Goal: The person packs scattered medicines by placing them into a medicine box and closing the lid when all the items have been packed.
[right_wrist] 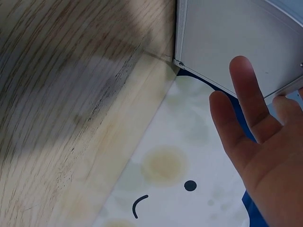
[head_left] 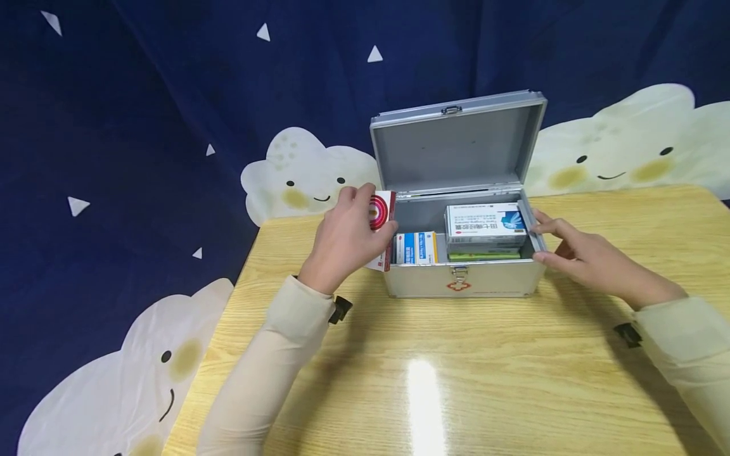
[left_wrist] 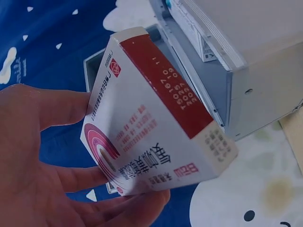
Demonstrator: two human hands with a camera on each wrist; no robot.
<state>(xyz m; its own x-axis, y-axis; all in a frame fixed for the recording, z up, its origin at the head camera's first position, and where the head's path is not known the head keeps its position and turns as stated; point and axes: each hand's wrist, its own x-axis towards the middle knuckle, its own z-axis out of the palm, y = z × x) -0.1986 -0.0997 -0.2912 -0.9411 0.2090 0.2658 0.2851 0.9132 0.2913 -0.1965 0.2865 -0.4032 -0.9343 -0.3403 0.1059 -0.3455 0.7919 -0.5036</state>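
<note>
My left hand (head_left: 350,237) grips a white and red medicine box (left_wrist: 142,118) between thumb and fingers. It holds the box tilted at the left end of an open metal first-aid case (head_left: 422,280). Inside the case, a blue and white medicine box (head_left: 416,248) stands at the left. White medicine boxes (head_left: 473,221) are stacked on the right, above a green box (head_left: 485,256). My right hand (head_left: 587,256) touches the case's right rim with its fingertips; in the right wrist view its fingers (right_wrist: 248,97) are loosely extended beside the grey side wall.
The case's lid (head_left: 456,152) stands raised at the back. A light wooden table (head_left: 485,367) lies beneath, its left edge near my left forearm. Behind hangs a dark blue curtain (head_left: 313,76) with clouds and white triangles.
</note>
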